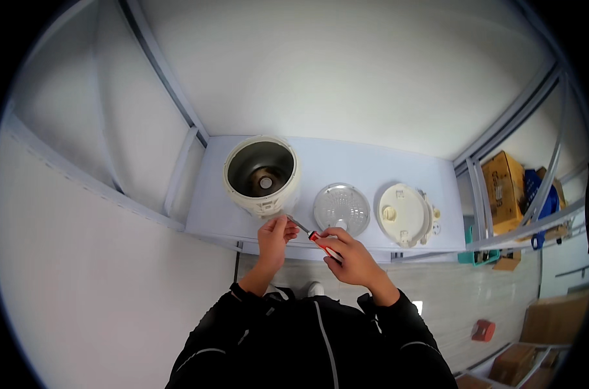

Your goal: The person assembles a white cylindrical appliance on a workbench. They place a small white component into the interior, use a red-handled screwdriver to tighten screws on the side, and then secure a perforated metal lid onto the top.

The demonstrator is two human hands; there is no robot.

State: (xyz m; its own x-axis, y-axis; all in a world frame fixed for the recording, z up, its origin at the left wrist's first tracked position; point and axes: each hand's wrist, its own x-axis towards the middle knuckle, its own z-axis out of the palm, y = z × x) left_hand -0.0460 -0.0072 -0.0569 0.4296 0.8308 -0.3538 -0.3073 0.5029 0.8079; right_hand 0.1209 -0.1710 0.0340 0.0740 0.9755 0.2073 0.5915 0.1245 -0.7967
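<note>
My right hand (353, 260) grips a screwdriver (314, 236) by its red and white handle, the shaft slanting up and left. Close to its tip, the fingers of my left hand (273, 241) are pinched together; whatever lies between them is too small to make out. Just beyond stands a white rice cooker body (246, 202), upright and open at the top, its dark inside stained brown around a round centre piece. To its right lies a round perforated metal inner lid (341, 206). A white plastic lid part (403, 223) rests farther right.
The light tabletop (307, 155) sits within a grey metal frame (161, 65) against a pale wall. To the right are a cardboard box (504, 188), a teal bin (482, 255) and blue items (548, 204). A red object (483, 330) is on the floor.
</note>
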